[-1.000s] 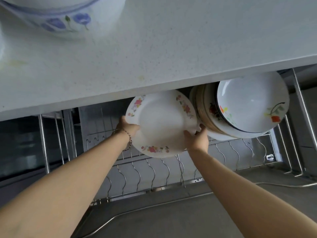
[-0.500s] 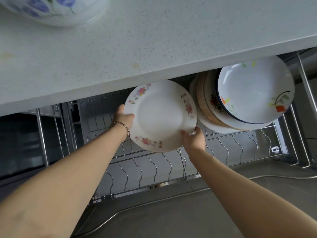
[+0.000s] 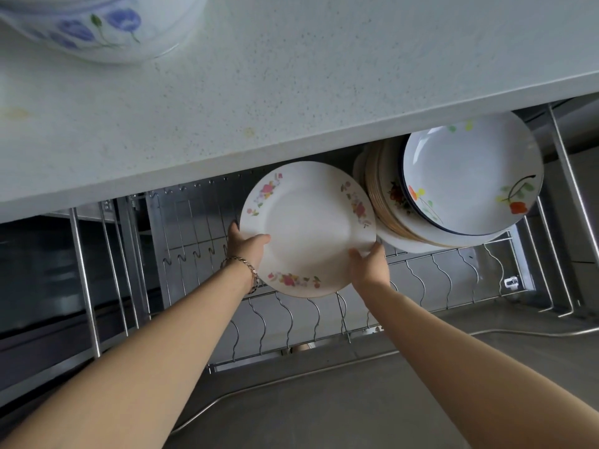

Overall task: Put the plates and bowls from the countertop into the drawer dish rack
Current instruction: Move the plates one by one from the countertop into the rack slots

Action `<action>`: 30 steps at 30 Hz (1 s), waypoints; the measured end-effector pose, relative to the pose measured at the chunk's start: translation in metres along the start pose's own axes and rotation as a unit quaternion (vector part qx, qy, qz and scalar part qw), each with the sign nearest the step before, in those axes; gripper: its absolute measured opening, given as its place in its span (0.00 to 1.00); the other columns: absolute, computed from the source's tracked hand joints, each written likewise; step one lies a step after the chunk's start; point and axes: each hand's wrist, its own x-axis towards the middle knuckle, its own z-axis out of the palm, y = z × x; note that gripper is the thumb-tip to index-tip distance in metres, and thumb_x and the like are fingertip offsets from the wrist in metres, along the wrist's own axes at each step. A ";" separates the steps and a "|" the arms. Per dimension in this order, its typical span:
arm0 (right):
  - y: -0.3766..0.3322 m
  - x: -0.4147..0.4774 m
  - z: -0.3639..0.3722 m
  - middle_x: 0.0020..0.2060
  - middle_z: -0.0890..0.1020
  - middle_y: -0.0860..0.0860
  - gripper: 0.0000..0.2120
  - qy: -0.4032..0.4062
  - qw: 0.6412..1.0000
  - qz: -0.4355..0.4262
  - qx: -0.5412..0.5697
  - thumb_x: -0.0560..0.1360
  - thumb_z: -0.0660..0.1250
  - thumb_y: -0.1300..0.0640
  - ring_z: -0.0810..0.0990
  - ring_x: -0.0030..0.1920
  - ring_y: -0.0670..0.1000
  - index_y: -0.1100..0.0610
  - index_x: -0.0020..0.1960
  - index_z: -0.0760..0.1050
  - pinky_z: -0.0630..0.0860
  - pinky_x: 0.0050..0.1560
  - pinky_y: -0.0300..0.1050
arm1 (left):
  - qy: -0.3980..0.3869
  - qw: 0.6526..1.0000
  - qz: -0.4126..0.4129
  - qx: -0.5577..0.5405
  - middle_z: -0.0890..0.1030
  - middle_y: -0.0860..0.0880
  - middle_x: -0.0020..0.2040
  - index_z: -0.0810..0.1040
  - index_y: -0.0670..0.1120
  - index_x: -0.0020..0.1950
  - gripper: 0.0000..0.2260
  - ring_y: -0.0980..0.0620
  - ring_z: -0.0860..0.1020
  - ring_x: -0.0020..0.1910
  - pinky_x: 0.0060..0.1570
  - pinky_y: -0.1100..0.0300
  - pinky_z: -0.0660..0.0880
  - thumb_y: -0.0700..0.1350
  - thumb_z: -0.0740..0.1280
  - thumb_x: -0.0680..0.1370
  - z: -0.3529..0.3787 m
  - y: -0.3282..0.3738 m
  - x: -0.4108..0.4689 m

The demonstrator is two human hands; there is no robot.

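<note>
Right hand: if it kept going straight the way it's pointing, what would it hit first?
Probably the racked stack of plates: the right hand, gripping the floral plate, sits just under that stack's lower rim. Depth is unclear.

1. A round white plate with a pink flower rim [image 3: 308, 228] is held upright over the steel wire drawer dish rack [image 3: 291, 319].
2. The left hand [image 3: 246, 246] grips its left edge, thumb on the face.
3. The right hand [image 3: 369, 264] grips the lower right edge.
4. Just beside it, a row of flowered white plates and bowls [image 3: 470, 176] stands on edge.
5. A white bowl with blue flowers [image 3: 97, 24] sits on the speckled pale surface [image 3: 324, 76].
</note>
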 end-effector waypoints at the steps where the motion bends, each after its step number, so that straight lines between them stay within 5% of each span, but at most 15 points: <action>1: 0.000 0.001 -0.002 0.62 0.76 0.59 0.21 -0.004 1.000 0.003 -0.003 0.76 0.60 0.60 0.75 0.62 0.59 0.62 0.67 0.64 0.66 0.50 0.41 | -0.002 1.000 -0.016 0.001 0.74 0.44 0.65 0.60 0.45 0.72 0.31 0.41 0.75 0.62 0.60 0.45 0.74 0.37 0.67 0.70 -0.002 -0.001 0.001; 3: 0.000 0.000 -0.009 0.63 0.76 0.58 0.25 -0.003 1.000 0.005 -0.011 0.75 0.63 0.56 0.75 0.63 0.59 0.61 0.69 0.63 0.70 0.54 0.44 | -0.005 0.999 -0.036 0.014 0.72 0.44 0.68 0.59 0.47 0.73 0.34 0.42 0.75 0.63 0.62 0.45 0.73 0.39 0.67 0.68 -0.006 -0.001 -0.004; 7: -0.002 -0.009 -0.040 0.63 0.76 0.59 0.24 -0.037 0.992 0.015 -0.123 0.75 0.62 0.53 0.75 0.61 0.58 0.60 0.69 0.65 0.69 0.56 0.43 | 0.062 0.981 0.002 0.185 0.73 0.44 0.63 0.67 0.42 0.67 0.21 0.42 0.74 0.62 0.55 0.57 0.70 0.35 0.62 0.74 -0.013 0.004 -0.028; 10: -0.007 -0.020 -0.073 0.46 0.78 0.57 0.06 -0.117 0.965 0.025 -0.235 0.75 0.60 0.56 0.74 0.42 0.54 0.58 0.46 0.74 0.69 0.44 0.43 | 0.030 0.957 0.035 0.285 0.76 0.41 0.61 0.76 0.42 0.56 0.12 0.41 0.75 0.61 0.59 0.56 0.72 0.36 0.59 0.75 -0.012 0.018 -0.060; 12: -0.012 -0.027 -0.101 0.41 0.75 0.54 0.12 -0.147 0.953 0.004 -0.265 0.76 0.59 0.58 0.72 0.37 0.52 0.54 0.34 0.69 0.69 0.35 0.42 | -0.066 0.937 0.046 0.340 0.80 0.41 0.54 0.76 0.48 0.44 0.08 0.41 0.78 0.57 0.55 0.55 0.74 0.38 0.58 0.76 0.000 0.034 -0.086; 15: -0.027 -0.051 -0.162 0.41 0.76 0.53 0.08 -0.159 0.935 -0.038 -0.316 0.76 0.59 0.58 0.74 0.39 0.52 0.55 0.40 0.73 0.69 0.36 0.39 | -0.156 0.893 0.066 0.418 0.80 0.41 0.52 0.75 0.45 0.49 0.08 0.43 0.79 0.54 0.54 0.55 0.75 0.39 0.57 0.76 0.038 0.064 -0.135; 19: -0.044 -0.071 -0.262 0.30 0.77 0.49 0.13 -0.140 0.926 -0.069 -0.343 0.77 0.57 0.57 0.74 0.29 0.46 0.62 0.50 0.78 0.73 0.33 0.36 | -0.215 0.858 0.095 0.456 0.77 0.45 0.50 0.76 0.40 0.58 0.13 0.46 0.78 0.53 0.51 0.58 0.74 0.37 0.57 0.77 0.115 0.112 -0.211; 22: -0.056 -0.076 -0.348 0.40 0.82 0.54 0.14 -0.089 0.927 -0.126 -0.343 0.76 0.59 0.57 0.80 0.39 0.53 0.61 0.56 0.79 0.77 0.42 0.41 | -0.216 0.846 0.156 0.462 0.81 0.41 0.53 0.78 0.42 0.52 0.12 0.42 0.79 0.57 0.61 0.53 0.75 0.40 0.57 0.75 0.183 0.149 -0.267; 25: -0.059 -0.069 -0.436 0.56 0.81 0.54 0.14 -0.014 0.915 -0.184 -0.358 0.76 0.59 0.54 0.79 0.57 0.55 0.55 0.58 0.77 0.75 0.56 0.44 | -0.195 0.828 0.218 0.478 0.80 0.44 0.49 0.78 0.44 0.50 0.11 0.45 0.79 0.52 0.55 0.57 0.75 0.39 0.57 0.76 0.253 0.180 -0.324; 30: -0.060 -0.045 -0.572 0.61 0.78 0.53 0.16 0.001 0.892 -0.227 -0.391 0.78 0.57 0.54 0.77 0.61 0.55 0.54 0.64 0.73 0.75 0.61 0.49 | -0.162 0.832 0.251 0.468 0.82 0.39 0.53 0.80 0.41 0.51 0.13 0.41 0.80 0.55 0.54 0.53 0.77 0.38 0.57 0.74 0.364 0.210 -0.396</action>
